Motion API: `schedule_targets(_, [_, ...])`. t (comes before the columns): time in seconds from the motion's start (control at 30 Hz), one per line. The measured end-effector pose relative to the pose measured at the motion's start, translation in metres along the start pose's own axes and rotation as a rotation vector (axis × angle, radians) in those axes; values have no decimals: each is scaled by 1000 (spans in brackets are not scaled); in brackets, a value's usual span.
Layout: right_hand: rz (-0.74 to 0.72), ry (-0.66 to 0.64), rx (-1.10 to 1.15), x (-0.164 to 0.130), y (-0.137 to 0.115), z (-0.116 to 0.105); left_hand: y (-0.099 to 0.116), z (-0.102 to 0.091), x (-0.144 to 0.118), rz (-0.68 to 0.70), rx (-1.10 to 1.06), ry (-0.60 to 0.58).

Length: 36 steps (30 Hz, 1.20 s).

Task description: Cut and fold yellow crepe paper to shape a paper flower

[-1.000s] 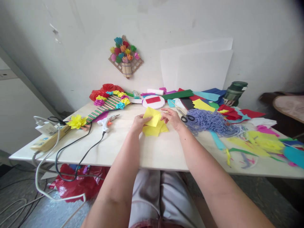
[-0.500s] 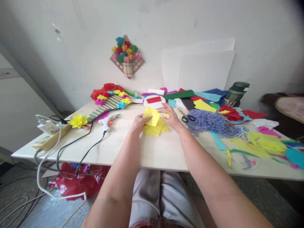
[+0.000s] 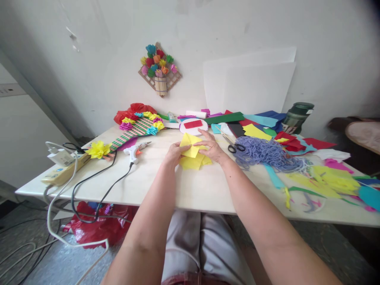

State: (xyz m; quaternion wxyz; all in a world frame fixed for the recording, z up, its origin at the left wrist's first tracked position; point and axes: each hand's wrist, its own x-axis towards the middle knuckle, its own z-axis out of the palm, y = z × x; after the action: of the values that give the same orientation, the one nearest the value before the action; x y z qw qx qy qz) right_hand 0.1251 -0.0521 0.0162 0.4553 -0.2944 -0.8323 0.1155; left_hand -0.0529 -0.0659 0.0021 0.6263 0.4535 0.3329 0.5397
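Observation:
A square of yellow crepe paper (image 3: 189,143) is held up between my two hands, just above the table. My left hand (image 3: 174,153) pinches its left edge between thumb and fingers. My right hand (image 3: 212,148) grips the right edge, with thumb and fingertips on the paper and the index finger raised. Below lie more yellow paper pieces (image 3: 192,162) on the table. Just beyond my hands sits a white oval card (image 3: 204,129) with a red rectangle (image 3: 192,124) on it.
To the left are a hot glue gun (image 3: 133,152), a power strip (image 3: 63,174) and a flower-trimmed striped craft piece (image 3: 138,130). On the right lie scissors (image 3: 236,148), a purple yarn heap (image 3: 264,153), coloured paper scraps (image 3: 323,180) and a dark green jar (image 3: 297,118).
My right hand's fingers have closed in slightly toward the yellow paper, onto its right edge. The left hand keeps its pinch; the view has shifted a little.

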Motion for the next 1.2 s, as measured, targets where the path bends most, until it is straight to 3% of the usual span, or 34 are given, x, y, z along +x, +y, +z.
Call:
schedule_targets(0.4, [-76,-60,-119,0,3,11,-2,1,-1,4,11,-55])
schedule_targets(0.73, [-78,41,-116,2,9,20,-4,-2,2,10,119,-25])
schedule_targets(1.2, [-84,73,-107,1,10,22,3,7,-2,0,91,-3])
